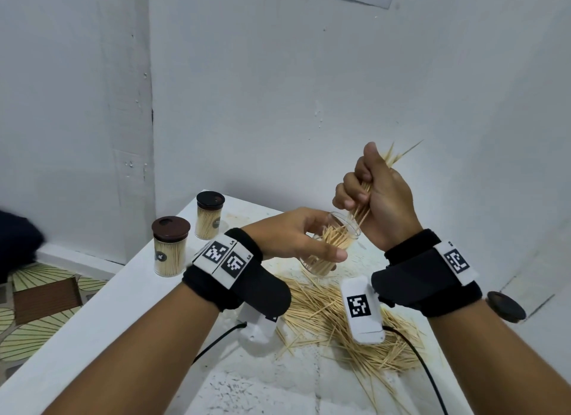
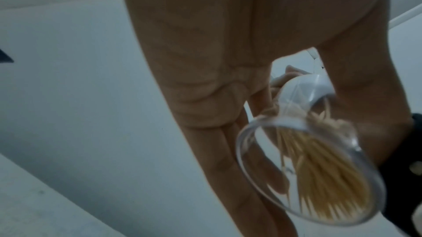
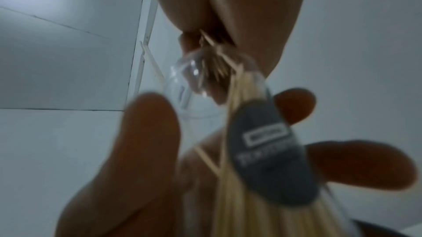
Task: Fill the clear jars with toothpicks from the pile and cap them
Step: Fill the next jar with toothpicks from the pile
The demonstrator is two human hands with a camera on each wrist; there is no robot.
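Note:
My left hand (image 1: 306, 238) holds a clear jar (image 1: 338, 237) tilted above the table, its mouth up and to the right. The jar is partly filled with toothpicks. My right hand (image 1: 366, 183) grips a bundle of toothpicks (image 1: 390, 159) in a fist just above the jar, and the bundle's lower ends reach into the mouth. The loose toothpick pile (image 1: 327, 315) lies on the white table under both wrists. In the left wrist view the jar (image 2: 315, 168) sits against my fingers. In the right wrist view the jar's grey label (image 3: 269, 154) faces the camera between my left fingers.
Two filled jars with brown caps (image 1: 171, 248) (image 1: 210, 215) stand at the table's back left corner. A dark round cap (image 1: 505, 306) lies beside my right wrist. White walls close in behind and to the right. The table edge (image 1: 92, 303) drops to a patterned floor on the left.

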